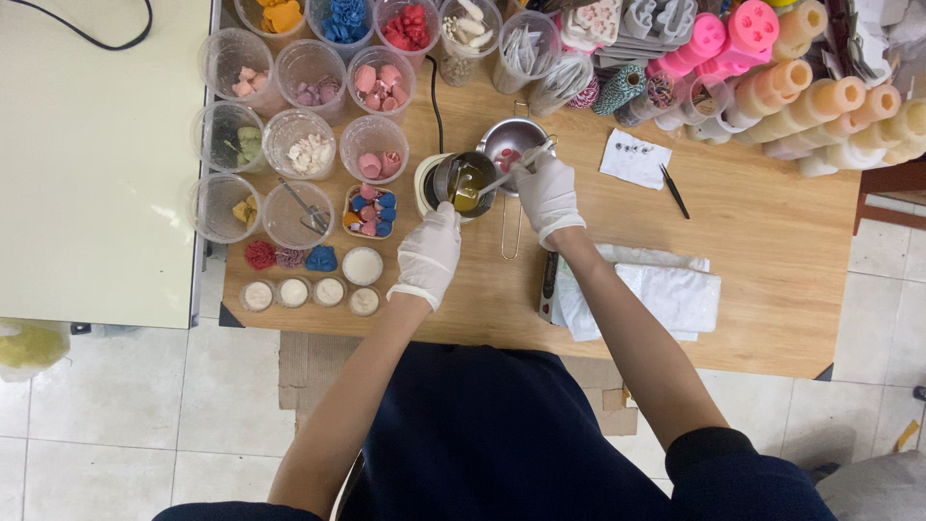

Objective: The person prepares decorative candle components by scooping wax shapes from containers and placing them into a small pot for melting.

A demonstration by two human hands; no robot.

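Melting pot (461,181) sits between cups (289,145) and cloth (666,294).

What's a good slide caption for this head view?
Gloved hands stir yellow liquid in a small pot on a wooden table.

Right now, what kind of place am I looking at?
Probably a small candle or wax-craft workshop. A melting pot of yellow liquid sits on the wooden table, beside clear cups of coloured wax shapes and rows of silicone moulds.
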